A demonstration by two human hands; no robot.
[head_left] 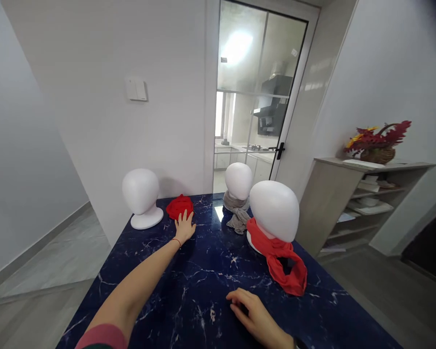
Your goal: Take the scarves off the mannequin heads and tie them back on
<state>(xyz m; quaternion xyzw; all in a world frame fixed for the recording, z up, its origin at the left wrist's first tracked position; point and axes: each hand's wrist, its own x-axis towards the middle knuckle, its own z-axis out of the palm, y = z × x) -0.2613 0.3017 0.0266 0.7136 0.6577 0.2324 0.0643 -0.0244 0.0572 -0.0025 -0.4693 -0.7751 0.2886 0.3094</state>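
Note:
My left hand [184,226] reaches far across the table, fingers spread, its fingertips at the near edge of a bunched red cloth [179,205]. Left of that cloth stands a bare white mannequin head [141,194]. My right hand [252,312] rests low over the near part of the table, fingers loosely curled and apart from the thumb, with nothing in them. Beyond it, a larger white mannequin head [274,208] wears a red scarf [272,247] knotted in front, one end hanging in a loop. Farther back, another white head [239,180] has a grey scarf [238,211] tied round its neck.
The dark blue marbled table [203,276] ends near a white wall and a glass door [254,87]. On the right stands a shelf unit [327,203] with a basket of artificial flowers [380,145] on top. A light switch [136,90] is on the wall.

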